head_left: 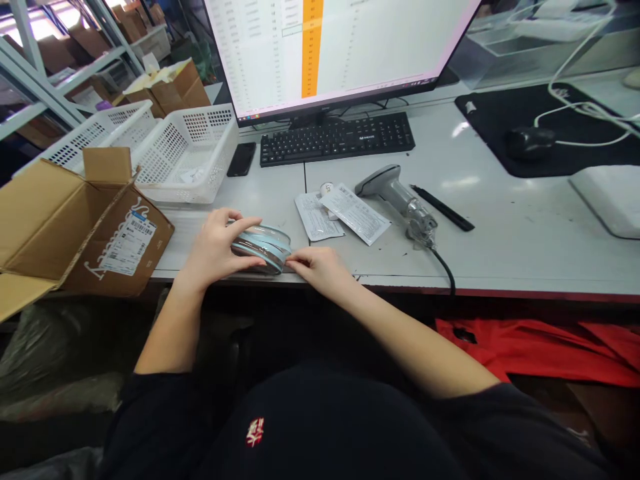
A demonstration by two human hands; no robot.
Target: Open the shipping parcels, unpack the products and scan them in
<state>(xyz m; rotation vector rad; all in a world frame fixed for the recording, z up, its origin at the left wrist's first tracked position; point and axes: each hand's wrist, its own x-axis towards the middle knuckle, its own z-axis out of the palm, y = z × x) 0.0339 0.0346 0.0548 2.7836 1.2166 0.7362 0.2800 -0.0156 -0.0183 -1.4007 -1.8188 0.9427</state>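
Note:
A small rounded clear case [263,241] with light blue bands, which look like zipper trim, rests near the table's front edge. Thumb and fingers of my left hand [213,248] wrap its left side, the thumb low in front and the fingers over the top. At its right end, my right hand [323,270] pinches the edge with thumb and forefinger; whether a zipper pull is between them is too small to tell. Just behind lie two white printed packets [356,212], overlapping, with a small white round item [327,189] partly under them.
To the right are a grey barcode scanner [397,197] and a black box cutter [444,208]. An open cardboard box [115,247] stands left, before white baskets [187,143]. A keyboard [337,138], phone [241,159] and monitor [330,47] are behind; a mouse [530,142] lies right.

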